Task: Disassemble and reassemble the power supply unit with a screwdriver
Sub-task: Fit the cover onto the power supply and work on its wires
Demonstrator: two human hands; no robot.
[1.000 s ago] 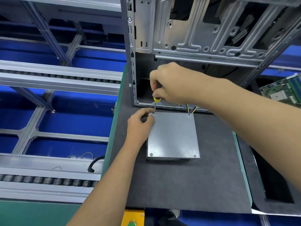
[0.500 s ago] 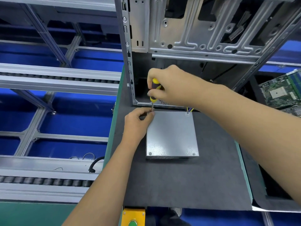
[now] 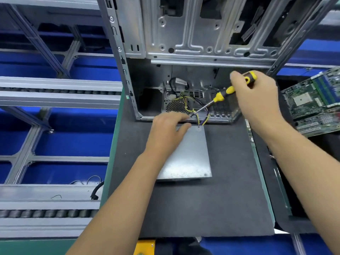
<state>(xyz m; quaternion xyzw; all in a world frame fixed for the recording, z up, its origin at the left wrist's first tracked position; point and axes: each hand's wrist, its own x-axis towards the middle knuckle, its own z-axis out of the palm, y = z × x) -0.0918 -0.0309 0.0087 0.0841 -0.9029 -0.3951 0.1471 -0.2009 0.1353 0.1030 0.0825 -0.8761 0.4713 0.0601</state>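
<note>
A grey metal power supply unit (image 3: 191,159) lies flat on the dark mat, its yellow and dark wires (image 3: 201,119) running into the open computer case (image 3: 184,43) behind it. My left hand (image 3: 166,133) rests on the unit's far left corner, fingers stretched toward the wires and thumb on the lid. My right hand (image 3: 257,100) grips a yellow and black screwdriver (image 3: 223,94) above and to the right of the unit. Its shaft slants down to the left, and the tip sits just past my left fingertips. A screw (image 3: 205,174) shows in the near right corner.
The dark mat (image 3: 202,208) covers a green-edged bench. A green circuit board (image 3: 312,103) lies at the right. Grey roller conveyors (image 3: 55,89) over blue framing run along the left. A black cable end (image 3: 95,192) lies near the bench's left edge.
My right hand has lifted the screwdriver off the far left corner and swung right, tilting the tool. My left hand has slid forward over that corner. The case interior now shows.
</note>
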